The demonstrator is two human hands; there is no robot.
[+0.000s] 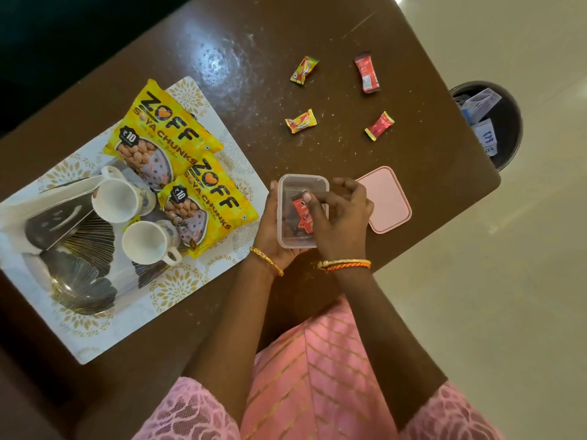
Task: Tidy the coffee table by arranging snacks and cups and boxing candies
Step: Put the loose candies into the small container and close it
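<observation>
Right hand [336, 211] over box [287, 185]; four candies [300, 121] beyond.

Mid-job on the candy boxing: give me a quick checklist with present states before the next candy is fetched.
1. Clear box steadied by left hand: ok.
2. Red candy inside the box: ok, though right hand has not let go of it yet.
3. Right hand free for the next pick: not ok.
4. Loose candies on the table: four in plain view, the two nearest and: ok.
5. Pink lid off, beside the box: ok.
6. Room left in the box: cannot tell.
</observation>
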